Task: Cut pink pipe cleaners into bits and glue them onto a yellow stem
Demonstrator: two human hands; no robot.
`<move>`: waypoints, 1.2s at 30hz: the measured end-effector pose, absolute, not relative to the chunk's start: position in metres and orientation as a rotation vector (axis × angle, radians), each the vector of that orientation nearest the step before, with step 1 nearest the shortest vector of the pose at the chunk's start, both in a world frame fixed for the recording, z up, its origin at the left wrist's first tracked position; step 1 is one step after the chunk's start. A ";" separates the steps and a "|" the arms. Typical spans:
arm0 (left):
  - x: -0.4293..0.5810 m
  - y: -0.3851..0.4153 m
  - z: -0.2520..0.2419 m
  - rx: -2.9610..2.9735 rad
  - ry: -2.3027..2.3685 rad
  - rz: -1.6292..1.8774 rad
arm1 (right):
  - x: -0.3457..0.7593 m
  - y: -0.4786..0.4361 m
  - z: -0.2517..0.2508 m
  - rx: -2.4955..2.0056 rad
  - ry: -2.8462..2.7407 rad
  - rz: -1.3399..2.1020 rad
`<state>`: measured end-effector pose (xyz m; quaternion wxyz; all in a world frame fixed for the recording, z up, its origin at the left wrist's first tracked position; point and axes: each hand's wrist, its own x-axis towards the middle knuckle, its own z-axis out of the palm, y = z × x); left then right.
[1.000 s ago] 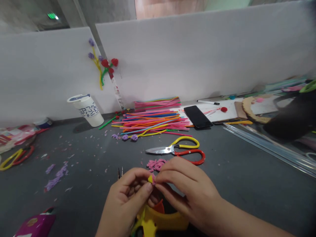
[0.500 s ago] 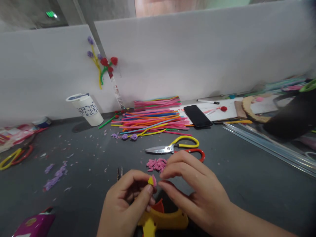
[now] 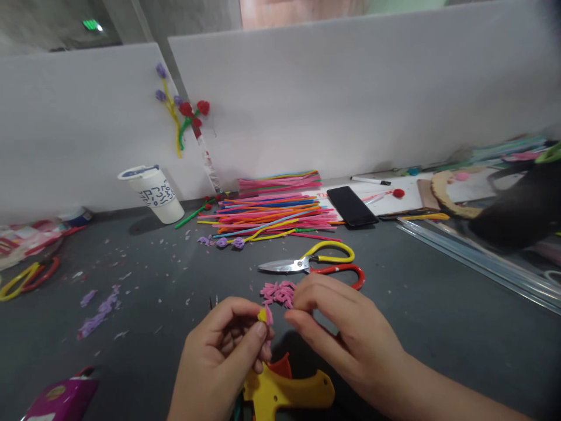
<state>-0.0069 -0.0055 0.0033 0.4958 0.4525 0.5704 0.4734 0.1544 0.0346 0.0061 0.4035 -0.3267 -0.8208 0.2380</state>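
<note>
Between thumb and fingertips, my left hand (image 3: 225,351) grips a small yellow and pink fuzzy flower piece (image 3: 265,316). My right hand (image 3: 346,339) hovers just to the right of it, thumb and forefinger curled with a narrow gap and nothing visible between them. Behind its fingertips lies a small heap of cut pink pipe-cleaner bits (image 3: 277,292). Below both hands rests a yellow glue gun (image 3: 298,392) with an orange trigger, partly covered by my left hand. Scissors (image 3: 302,265) with yellow and red handles lie beyond the pink heap.
Bundles of coloured pipe cleaners (image 3: 272,213) lie at the back beside a phone (image 3: 352,206). A white cup (image 3: 156,196) stands back left. Purple scraps (image 3: 100,313), a second pair of scissors (image 3: 30,279) and a purple box (image 3: 61,399) are left; clear sticks (image 3: 477,263) are right.
My left hand has shifted slightly left and up with the flower piece. My right hand has drawn back a little to the right, its fingertips closer together.
</note>
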 end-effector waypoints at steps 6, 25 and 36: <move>-0.003 -0.007 0.002 1.207 1.408 1.174 | 0.153 0.034 0.007 -0.739 -2.083 0.660; -0.004 -0.012 -0.002 1.299 1.426 1.118 | 0.147 0.032 -0.001 -0.695 -2.088 0.542; -0.006 -0.009 0.003 1.517 1.411 1.219 | 0.152 0.028 0.001 -0.714 -1.941 0.494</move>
